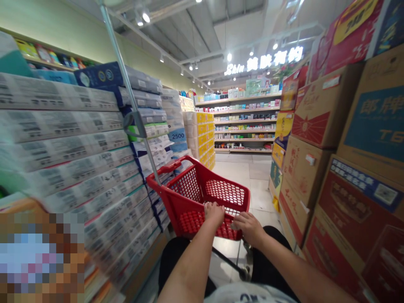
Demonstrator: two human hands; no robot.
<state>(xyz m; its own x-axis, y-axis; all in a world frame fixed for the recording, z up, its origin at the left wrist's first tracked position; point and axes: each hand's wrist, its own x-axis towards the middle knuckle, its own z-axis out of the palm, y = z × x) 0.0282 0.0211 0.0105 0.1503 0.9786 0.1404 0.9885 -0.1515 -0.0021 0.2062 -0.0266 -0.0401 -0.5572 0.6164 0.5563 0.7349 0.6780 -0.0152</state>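
A red plastic shopping cart (189, 216) with perforated walls stands right in front of my knees, turned sideways to me. My left hand (215, 212) is closed over its near rim, fingers curled towards the inside. Further right along that rim, my right hand (249, 226) grips with bent fingers; its thumb is hard to make out. A tall metal pole (121, 63) rises from the cart's handle end at the left, with a grey plastic clip (135, 124) partway up. Below the basket, a dark frame bar (229, 263) and a wheel (244, 273) show between my legs.
Wrapped paper packs (78, 126) are stacked high close on the left. Cardboard boxes (311, 168) form a wall on the right. A tiled aisle (257, 176) runs between them towards shelves of small goods (246, 118). A pixelated patch covers the lower left.
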